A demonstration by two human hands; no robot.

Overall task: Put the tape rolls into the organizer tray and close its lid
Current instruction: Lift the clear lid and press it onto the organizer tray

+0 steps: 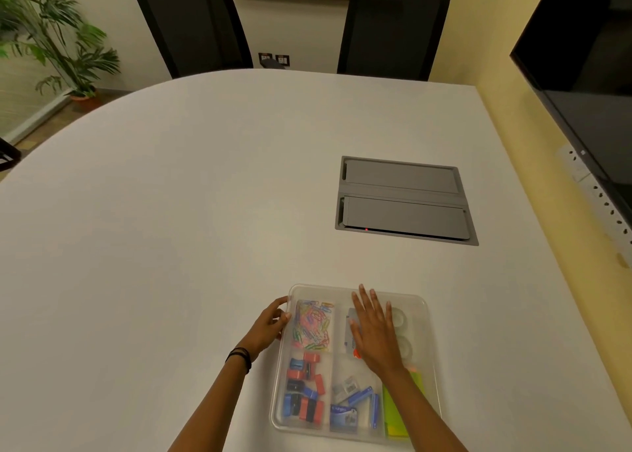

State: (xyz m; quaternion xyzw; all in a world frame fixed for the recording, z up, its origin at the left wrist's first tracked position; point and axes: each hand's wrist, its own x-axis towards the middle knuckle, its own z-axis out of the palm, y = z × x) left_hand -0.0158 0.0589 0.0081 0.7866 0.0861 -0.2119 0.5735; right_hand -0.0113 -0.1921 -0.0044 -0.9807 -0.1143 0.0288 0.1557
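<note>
Tape rolls (400,332): two clear rings, glossy, lying flat one behind the other in the far right compartment of the organizer tray (431,359), seen hazily through a translucent cover.

Organizer tray: clear plastic, rounded corners, divided into compartments; sits at the near edge of the table (171,212). The lid (376,291) appears already laid over it, frosted and smooth; whether it is fully seated cannot be told.

Right hand (374,328): spread flat, palm down on the lid over the middle compartments, fingers extended, gripping nothing; likely pressing the lid home.

Left hand (272,325): fingers curled against the tray's far left edge, holding the wall, probably to steady it against that push. A dark band (239,357) circles the wrist.

Other contents: coloured paper clips (313,325), a loose wiry heap, far left; red, blue and black blocky sharpeners (304,393), near left; blue staple boxes (355,407), near centre; yellow-green sticky notes (396,414), a flat pad, near right.

Surroundings: table white, matte, curved; a grey metal cable hatch (405,200) set flush, well apart from the tray.
</note>
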